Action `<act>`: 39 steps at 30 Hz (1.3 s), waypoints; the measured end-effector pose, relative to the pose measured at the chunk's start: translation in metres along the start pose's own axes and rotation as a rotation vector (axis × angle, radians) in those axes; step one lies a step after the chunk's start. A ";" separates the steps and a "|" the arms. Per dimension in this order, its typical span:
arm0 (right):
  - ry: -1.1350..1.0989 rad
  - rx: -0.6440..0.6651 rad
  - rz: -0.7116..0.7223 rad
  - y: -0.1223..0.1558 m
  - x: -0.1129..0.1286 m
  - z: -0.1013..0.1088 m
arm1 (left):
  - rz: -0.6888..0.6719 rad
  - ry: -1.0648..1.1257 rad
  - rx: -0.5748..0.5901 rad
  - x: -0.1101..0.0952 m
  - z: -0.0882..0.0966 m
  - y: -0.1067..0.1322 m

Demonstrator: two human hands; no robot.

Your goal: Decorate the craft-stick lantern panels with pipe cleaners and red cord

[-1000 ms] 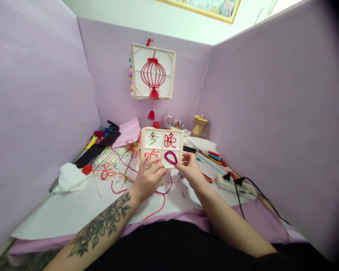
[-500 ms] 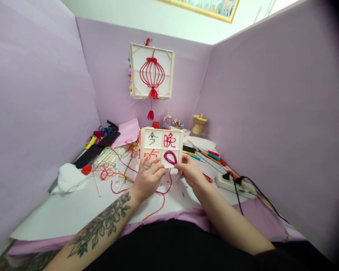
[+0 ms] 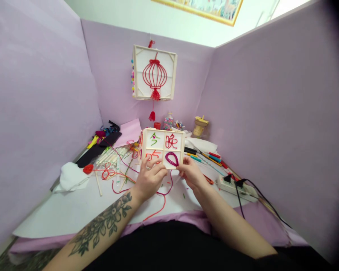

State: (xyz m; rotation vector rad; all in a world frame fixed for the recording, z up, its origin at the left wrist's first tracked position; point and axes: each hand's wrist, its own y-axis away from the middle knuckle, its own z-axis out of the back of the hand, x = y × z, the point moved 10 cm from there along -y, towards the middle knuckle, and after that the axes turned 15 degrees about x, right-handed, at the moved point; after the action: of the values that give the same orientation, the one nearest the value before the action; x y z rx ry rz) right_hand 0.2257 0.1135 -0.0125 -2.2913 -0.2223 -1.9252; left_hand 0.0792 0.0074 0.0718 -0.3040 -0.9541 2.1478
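A box-shaped lantern (image 3: 160, 151) with a pale wooden frame and white panels stands tilted in front of me. Its facing side has four-part framing, with yarn characters in green, red and orange. In the lower right pane lies a looped bundle of purple yarn (image 3: 171, 159). My left hand (image 3: 151, 177) grips the lantern's lower left edge, its fingers lying over the orange character. My right hand (image 3: 190, 171) is closed in a pinch at the lower right corner, on the tail end of the purple yarn; its fingertips touch the frame there.
Behind hangs another lantern (image 3: 154, 73) with a red tassel. Sticks (image 3: 111, 156), an orange yarn tangle (image 3: 107, 171) and white cloth (image 3: 72, 177) lie left. Markers (image 3: 214, 156), a power strip (image 3: 237, 187) with black cables and a yellow-lidded cup (image 3: 200, 126) are right. Purple boards surround the table.
The whole scene sits slightly farther right and lower in view. Both hands keep nearly the same pose on the lantern and yarn.
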 end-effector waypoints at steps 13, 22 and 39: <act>-0.150 0.006 0.022 0.004 -0.006 -0.003 | 0.008 -0.011 -0.019 0.000 0.003 -0.001; -0.182 0.078 0.066 0.008 -0.002 -0.006 | 0.015 0.004 0.004 0.002 0.003 -0.001; 0.024 0.004 0.098 0.006 -0.003 0.000 | 0.012 0.010 0.003 0.002 0.003 -0.001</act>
State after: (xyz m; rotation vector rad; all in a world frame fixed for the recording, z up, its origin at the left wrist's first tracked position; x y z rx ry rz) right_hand 0.2270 0.1075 -0.0154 -2.2316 -0.1086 -1.9009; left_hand 0.0768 0.0075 0.0749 -0.3201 -0.9457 2.1562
